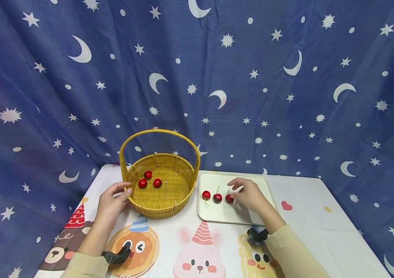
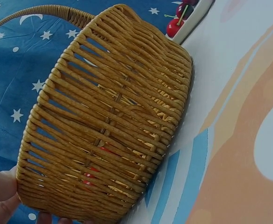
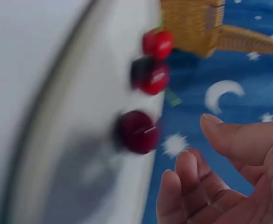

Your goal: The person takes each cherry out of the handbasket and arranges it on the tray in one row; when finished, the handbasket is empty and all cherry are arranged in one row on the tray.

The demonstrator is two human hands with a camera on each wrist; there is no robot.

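My left hand [image 1: 112, 201] grips the left rim of a yellow-brown wicker basket [image 1: 163, 211], thumb at the rim and fingers against the outer wall. Inside lie three red cherries [image 1: 157, 183], on the left part of its floor. To the basket's right is a cream tray [image 1: 214, 179] bearing three more cherries in a row: a bright red one [image 1: 206, 195], a darker middle one [image 1: 217, 198] and a dark red one [image 1: 229, 199] on the right. Over that rightmost cherry hovers my right hand [image 1: 250, 194]; in the right wrist view its thumb and fingers are spread, apart from the fruit.
The basket's tall arched handle [image 1: 158, 131] stands upright over it. A white tablecloth [image 1: 308, 216] with cartoon animals covers the table. Behind hangs a blue curtain [image 1: 238, 127] with moons and stars, close to the basket and tray.
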